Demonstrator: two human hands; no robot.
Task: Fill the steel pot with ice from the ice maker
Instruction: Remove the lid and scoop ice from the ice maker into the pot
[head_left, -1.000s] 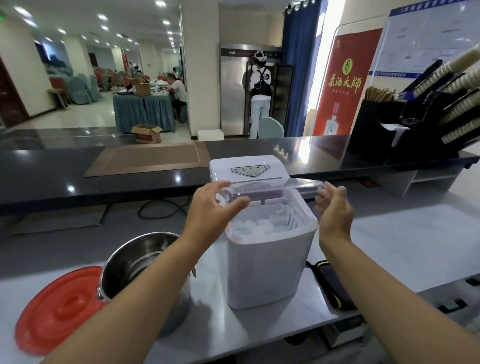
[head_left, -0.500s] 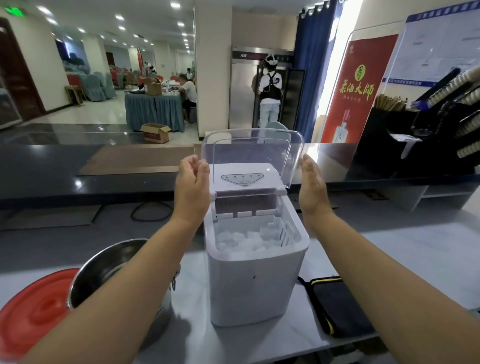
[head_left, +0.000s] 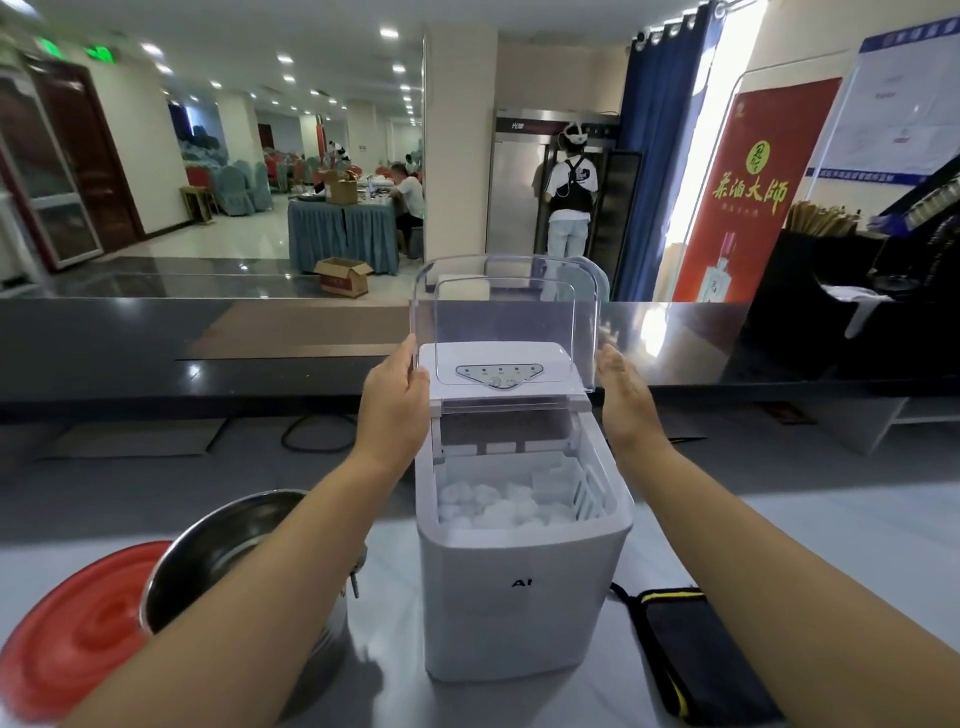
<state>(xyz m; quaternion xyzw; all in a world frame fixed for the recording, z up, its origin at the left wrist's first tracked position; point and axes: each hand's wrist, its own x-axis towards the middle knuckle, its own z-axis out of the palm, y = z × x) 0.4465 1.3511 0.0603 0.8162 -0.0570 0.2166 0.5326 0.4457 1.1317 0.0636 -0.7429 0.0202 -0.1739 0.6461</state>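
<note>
Head view: ice maker (head_left: 519, 597) sits on the counter (head_left: 779, 545) with its clear lid (head_left: 506, 312) tipped upright. Ice (head_left: 498, 506) is piled in the basket (head_left: 589, 493), and the steel pot (head_left: 223, 551) stands just left, no ice in the part we can see. Left hand (head_left: 395, 410) pinches the lid's left wall, thumb in front; right hand (head_left: 623, 400) lies flat, fingers straight, against the right wall, gripping nothing. We judge the ice loose, wet and slippery, so we'd lift the stiff basket by its rim with 2 hands.
</note>
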